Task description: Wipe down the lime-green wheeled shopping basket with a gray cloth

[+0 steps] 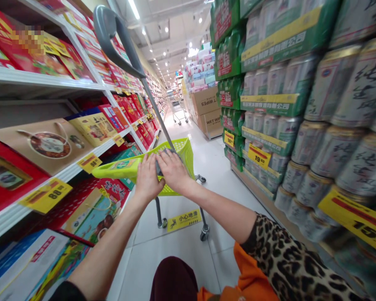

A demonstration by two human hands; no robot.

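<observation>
Supermarket aisle, white floor tiles (163, 259) running away between shelving and stacked stock, viewed over a shopper's arms. Left hand (148, 177) and right hand (174, 170) lie side by side on the near rim of a lime-green plastic shopping basket (178, 156), mounted on a wheeled metal frame. The fingers (172, 161) are spread and curve loosely over the rim and a dark grey bracket (159, 167); how firmly they close cannot be told. Neither hand shows anything else in its hold.

Basket position: directly ahead of the person, mid-aisle, its inside hidden from this angle. Its thin moulded mesh suggests a light, stiff load, and the castors (204, 232) should roll readily on smooth tile. Likely grips are the rim or the grey looped handle (113, 33) atop the slanted pole (158, 113).

Surroundings: to the left, white shelves (44, 77) carry red gift boxes (25, 54) and yellow price tags (45, 195); to the right, a tall stack of shrink-wrapped cans (335, 121) stands near the right arm — the main obstructions on either side. Wet-wipe cartons (206, 110) and a second shopping trolley (179, 109) stand farther down the aisle. A yellow floor sticker (184, 220) lies just beyond the frame. A leopard-print sleeve (288, 259) covers the right upper arm.
</observation>
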